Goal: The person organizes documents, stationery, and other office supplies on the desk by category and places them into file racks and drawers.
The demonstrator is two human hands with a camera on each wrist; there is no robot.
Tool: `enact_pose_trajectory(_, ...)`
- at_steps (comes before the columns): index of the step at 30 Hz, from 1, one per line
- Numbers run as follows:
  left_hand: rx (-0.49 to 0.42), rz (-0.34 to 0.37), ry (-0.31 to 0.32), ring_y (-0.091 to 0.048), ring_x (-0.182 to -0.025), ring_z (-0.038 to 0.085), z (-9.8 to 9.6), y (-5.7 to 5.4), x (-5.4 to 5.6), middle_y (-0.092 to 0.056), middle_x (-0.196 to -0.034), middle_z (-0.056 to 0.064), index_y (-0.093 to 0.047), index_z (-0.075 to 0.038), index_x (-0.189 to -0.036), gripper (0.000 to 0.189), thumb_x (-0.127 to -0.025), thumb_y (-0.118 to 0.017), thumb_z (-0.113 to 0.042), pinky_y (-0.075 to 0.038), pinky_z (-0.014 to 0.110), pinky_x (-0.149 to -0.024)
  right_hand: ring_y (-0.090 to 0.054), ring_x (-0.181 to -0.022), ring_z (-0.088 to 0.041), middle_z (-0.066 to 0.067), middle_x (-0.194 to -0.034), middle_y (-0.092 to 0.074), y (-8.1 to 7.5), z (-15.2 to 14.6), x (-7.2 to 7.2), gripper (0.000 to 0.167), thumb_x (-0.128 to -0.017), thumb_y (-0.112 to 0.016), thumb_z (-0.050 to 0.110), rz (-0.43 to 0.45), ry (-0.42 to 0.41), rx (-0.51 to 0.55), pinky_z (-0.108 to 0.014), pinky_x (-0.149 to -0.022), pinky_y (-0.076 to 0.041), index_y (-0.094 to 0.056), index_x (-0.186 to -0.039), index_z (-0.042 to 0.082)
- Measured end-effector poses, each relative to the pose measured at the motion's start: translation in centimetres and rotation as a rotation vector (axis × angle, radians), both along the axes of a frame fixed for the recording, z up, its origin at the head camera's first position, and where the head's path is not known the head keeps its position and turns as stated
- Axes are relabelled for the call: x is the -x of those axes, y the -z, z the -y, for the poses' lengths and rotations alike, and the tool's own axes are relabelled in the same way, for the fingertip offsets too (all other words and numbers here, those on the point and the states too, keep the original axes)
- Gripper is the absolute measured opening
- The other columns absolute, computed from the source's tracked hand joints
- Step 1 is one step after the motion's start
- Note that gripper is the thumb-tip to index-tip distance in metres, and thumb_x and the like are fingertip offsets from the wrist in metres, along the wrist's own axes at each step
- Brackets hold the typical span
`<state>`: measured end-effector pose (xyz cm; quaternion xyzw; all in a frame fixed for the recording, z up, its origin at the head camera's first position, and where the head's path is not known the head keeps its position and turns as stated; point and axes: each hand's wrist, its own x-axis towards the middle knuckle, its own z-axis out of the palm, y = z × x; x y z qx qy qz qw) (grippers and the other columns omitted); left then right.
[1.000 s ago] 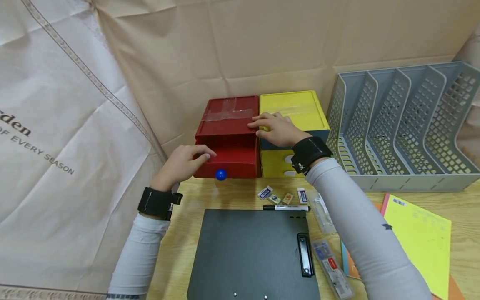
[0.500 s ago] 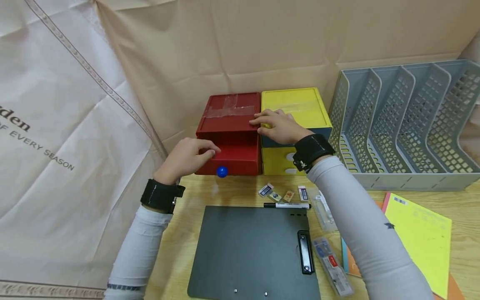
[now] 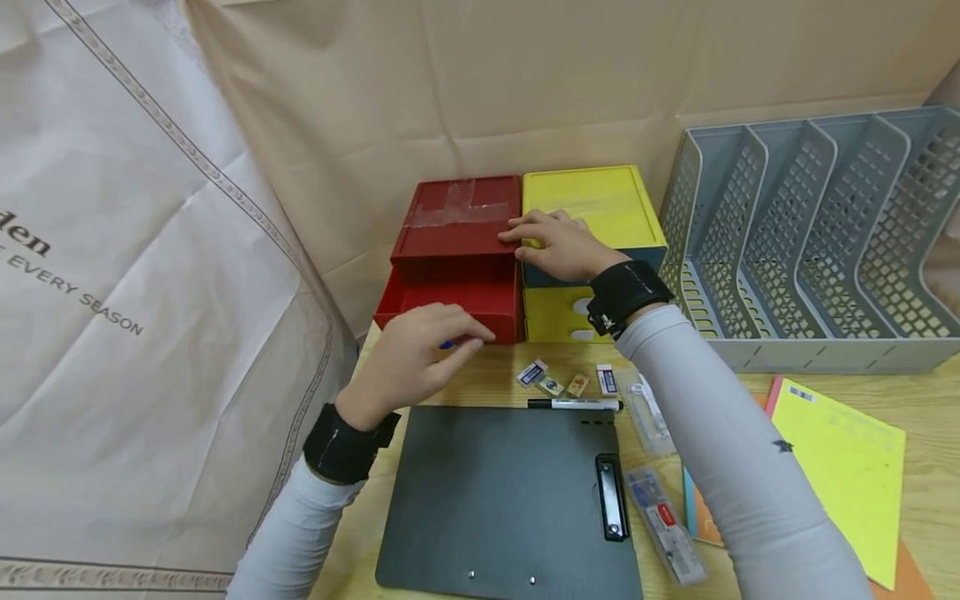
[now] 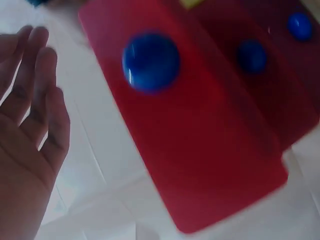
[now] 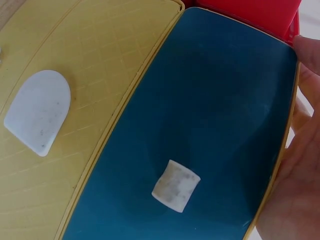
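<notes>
A red drawer box [image 3: 465, 212] stands beside a yellow one [image 3: 592, 192]. The upper red drawer [image 3: 420, 287] is pulled partly out. My left hand [image 3: 416, 354] is in front of it, fingers extended and free of any hold. In the left wrist view that hand [image 4: 30, 115] lies apart from the drawer's blue knob [image 4: 151, 62]. My right hand [image 3: 562, 246] rests over the tops of the two boxes where they meet, fingertips on the red one. In the right wrist view its thumb [image 5: 307, 52] lies along the corner of the dark blue drawer [image 5: 210, 110].
A grey file rack [image 3: 810, 242] stands at the right. On the table lie several erasers [image 3: 551, 386], a black-and-white marker [image 3: 576, 404], a dark clipboard [image 3: 502, 492], a clear plastic case [image 3: 666, 525] and a yellow notebook [image 3: 840, 467].
The upper red drawer has come further out. My left hand has moved from the drawer's top edge rightward and nearer to me, its fingers straightening. My right hand has stayed in place.
</notes>
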<state>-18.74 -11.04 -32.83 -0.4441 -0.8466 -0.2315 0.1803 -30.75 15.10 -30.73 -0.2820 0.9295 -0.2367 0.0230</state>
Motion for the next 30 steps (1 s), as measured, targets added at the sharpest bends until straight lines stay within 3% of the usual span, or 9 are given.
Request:
enact_pose_trajectory(5,0.134,0.100,0.062,-0.063,-0.082,0.007,-2.4,2.6,-0.6,-0.075,-0.099,-0.005,-0.077,-0.018,-0.109,0.017,-0.095,-0.071,-0.027,-0.056,0.023,-0.078,-0.033,-0.138,-0.037,-0.008,-0.159,-0.040,0.2,-0.1,0.0,0.043,-0.105,-0.054,0.027,0.006,0.000,0.010,-0.057,-0.107,-0.026,-0.055,-0.148,0.020)
enact_pose_trajectory(11,0.313,0.359,0.100,-0.058,-0.077,0.003,-5.1,7.4,-0.1,-0.073,-0.100,-0.010,-0.076,-0.022,-0.114,0.020,-0.099,-0.066,-0.032,-0.050,0.016,-0.070,-0.033,-0.138,-0.037,-0.008,-0.159,-0.040,0.2,-0.2,0.0,0.043,-0.105,-0.055,0.027,0.014,-0.001,0.017,-0.058,-0.108,-0.024,-0.056,-0.147,0.020)
enact_pose_trajectory(14,0.365,0.436,0.081,-0.059,-0.082,0.003,-6.1,9.9,0.2,-0.071,-0.104,-0.010,-0.075,-0.022,-0.116,0.022,-0.101,-0.064,-0.033,-0.051,0.018,-0.074,-0.033,-0.137,-0.037,-0.007,-0.159,-0.039,0.3,-0.2,0.2,0.043,-0.105,-0.054,0.028,0.015,-0.006,0.014,-0.058,-0.108,-0.024,-0.055,-0.148,0.021)
enact_pose_trajectory(17,0.405,0.432,0.028,-0.062,-0.092,0.004,-6.6,11.8,0.4,-0.069,-0.115,-0.009,-0.072,-0.025,-0.121,0.024,-0.101,-0.064,-0.034,-0.054,0.023,-0.082,-0.032,-0.138,-0.037,-0.007,-0.160,-0.039,0.3,0.0,0.2,0.043,-0.105,-0.054,0.029,0.011,-0.011,0.011,-0.059,-0.110,-0.023,-0.055,-0.148,0.021)
enact_pose_trajectory(20,0.445,0.411,-0.037,-0.064,-0.105,0.008,-6.8,13.0,0.5,-0.066,-0.126,-0.006,-0.069,-0.027,-0.127,0.029,-0.099,-0.067,-0.033,-0.056,0.030,-0.089,-0.032,-0.139,-0.037,-0.006,-0.160,-0.039,0.3,0.0,0.1,0.043,-0.105,-0.054,0.029,0.009,-0.012,0.011,-0.059,-0.111,-0.023,-0.055,-0.148,0.022)
enact_pose_trajectory(25,0.474,0.402,-0.091,-0.064,-0.115,0.013,-7.1,13.9,0.8,-0.063,-0.132,-0.004,-0.067,-0.027,-0.130,0.033,-0.097,-0.069,-0.030,-0.056,0.035,-0.093,-0.032,-0.139,-0.037,-0.006,-0.160,-0.039,0.2,0.0,0.3,0.044,-0.106,-0.053,0.029,0.006,-0.015,0.001,-0.059,-0.111,-0.023,-0.054,-0.149,0.022)
enact_pose_trajectory(30,0.440,0.413,-0.108,-0.065,-0.106,0.011,-7.4,14.3,1.2,-0.064,-0.125,-0.005,-0.069,-0.027,-0.126,0.029,-0.097,-0.070,-0.029,-0.056,0.032,-0.086,-0.032,-0.139,-0.037,-0.007,-0.160,-0.039,0.2,-0.2,0.3,0.044,-0.105,-0.054,0.029,0.007,-0.009,-0.002,-0.058,-0.111,-0.023,-0.054,-0.149,0.022)
